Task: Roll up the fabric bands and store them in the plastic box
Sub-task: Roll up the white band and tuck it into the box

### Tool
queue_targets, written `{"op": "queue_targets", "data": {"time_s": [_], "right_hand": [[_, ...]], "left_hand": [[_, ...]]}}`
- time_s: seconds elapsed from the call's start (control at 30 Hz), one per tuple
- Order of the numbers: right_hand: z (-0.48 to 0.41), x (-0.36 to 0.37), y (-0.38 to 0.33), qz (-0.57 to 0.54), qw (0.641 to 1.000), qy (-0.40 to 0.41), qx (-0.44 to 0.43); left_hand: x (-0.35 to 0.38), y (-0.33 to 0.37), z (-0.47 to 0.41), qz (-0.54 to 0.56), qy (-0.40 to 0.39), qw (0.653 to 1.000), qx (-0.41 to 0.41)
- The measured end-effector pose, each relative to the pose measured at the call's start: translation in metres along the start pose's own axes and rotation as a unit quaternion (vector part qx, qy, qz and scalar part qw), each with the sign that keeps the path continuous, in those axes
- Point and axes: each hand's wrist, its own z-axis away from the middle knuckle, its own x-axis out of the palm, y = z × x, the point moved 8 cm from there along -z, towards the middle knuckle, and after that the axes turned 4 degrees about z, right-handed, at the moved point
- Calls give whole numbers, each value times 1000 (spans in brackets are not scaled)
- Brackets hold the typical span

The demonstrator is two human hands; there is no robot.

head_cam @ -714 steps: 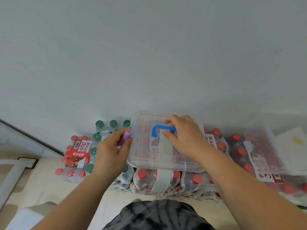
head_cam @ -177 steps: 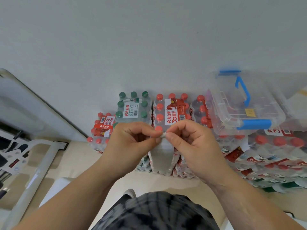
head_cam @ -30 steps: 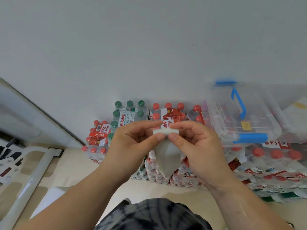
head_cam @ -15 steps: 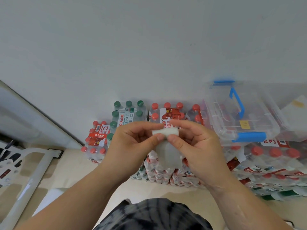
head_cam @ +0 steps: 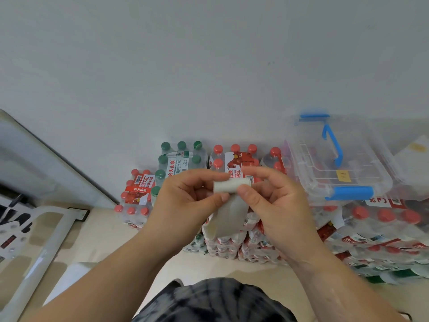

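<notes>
Both hands are raised in front of me with the white fabric band (head_cam: 231, 184) between them. My left hand (head_cam: 185, 201) pinches the left end of the rolled part with thumb and forefinger. My right hand (head_cam: 276, 205) pinches the right end, thumb on the near face and forefinger over the top. The roll's long axis runs level from one hand to the other. The loose tail hangs below my thumbs, slanting toward the left wrist, and its free end is curled. My judgement is that rolling is about half done. To do it well I should turn in short bites, hold the tail lightly taut and keep both edges flush so the roll doesn't cone. One pinch must stay on at all times. The clear plastic box (head_cam: 336, 159) sits beyond and to the right of my right hand, on packs of bottled water (head_cam: 234, 159). Its lid looks shut, so one hand must free up later.
</notes>
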Motion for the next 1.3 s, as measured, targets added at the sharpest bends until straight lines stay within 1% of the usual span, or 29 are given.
{"op": "queue_targets", "data": {"time_s": [0.13,0.27,0.4,0.53,0.63,0.73,0.83,0.9,1.03,1.1,1.2,1.3], "right_hand": [[-1,-1,1,15,1000,6,8],[1,2,4,13,1000,-9,9],[2,1,9,-16,999,6,42],[1,-3,5,17,999,22,40],[2,-2,5,5,999,10,36],[3,-1,5,4,1000,3,21],[3,-1,9,-25,999,20,32],[3,-3,11,-26,998,37,35],[4,-6,14,-3,998,59,29],[2,-4,20,9,998,55,35],[0,2,28,-6,998,22,51],[-3,4,24,1,999,10,42]], "left_hand": [[1,-2,0,8,-3,1000,-12],[-4,-4,0,4,40,999,-32],[-2,-2,0,-19,27,999,-19],[1,-3,2,-6,0,1000,-15],[1,-3,2,-1,13,1000,-25],[0,-3,1,-21,20,999,-27],[-1,-4,1,4,27,999,-22],[-1,-4,1,25,31,999,-22],[-8,-8,1,23,87,996,-8],[-11,-8,1,33,113,993,-6],[-10,-8,-1,53,117,992,-13],[-10,-10,-2,85,117,989,-31]]}}
